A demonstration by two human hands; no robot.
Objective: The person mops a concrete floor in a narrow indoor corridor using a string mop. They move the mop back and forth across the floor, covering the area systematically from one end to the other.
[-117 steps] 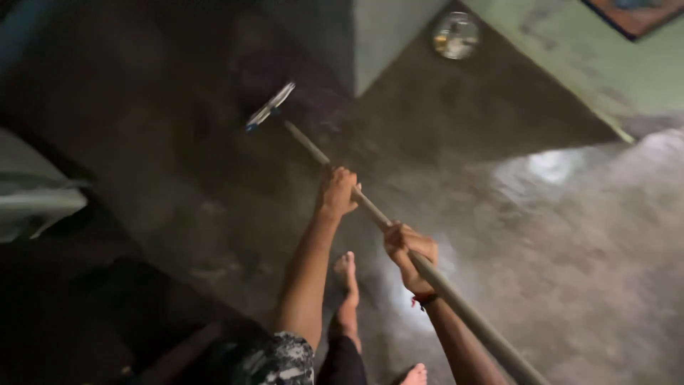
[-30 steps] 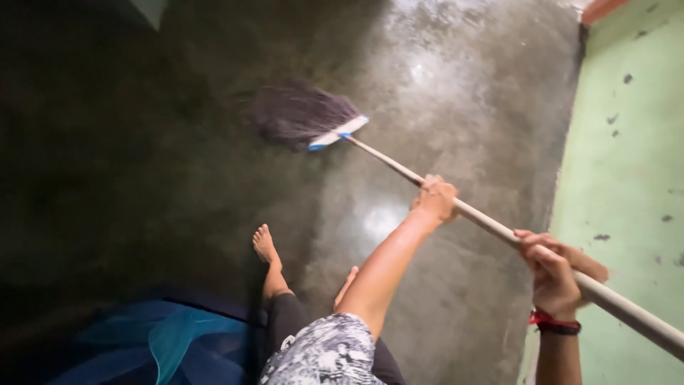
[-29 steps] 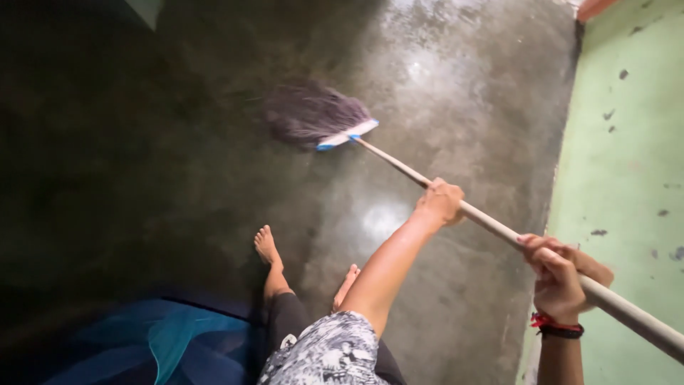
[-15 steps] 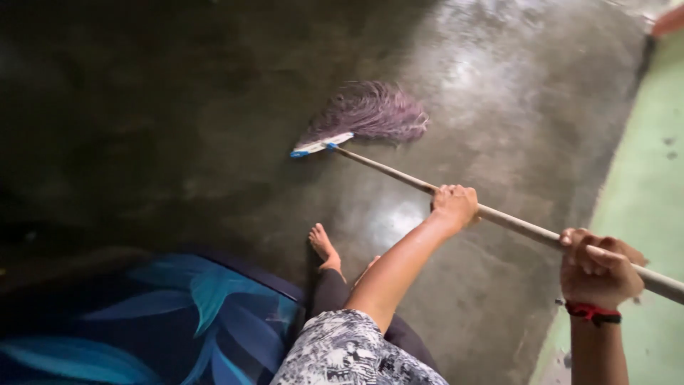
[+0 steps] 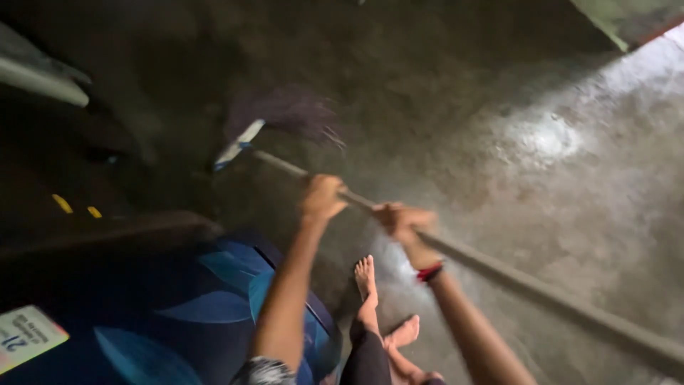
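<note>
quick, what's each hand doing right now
left hand: closed around the long pale broom handle
right hand: closed on the same handle, further back

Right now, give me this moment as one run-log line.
left hand: grip on broom handle | right hand: grip behind it | broom head: on concrete floor | bare feet beside blue patterned mat

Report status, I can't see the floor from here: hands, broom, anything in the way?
Left hand and right hand both grip broom handle. Broom head on concrete floor. Blue patterned mattress beside bare feet.
</note>
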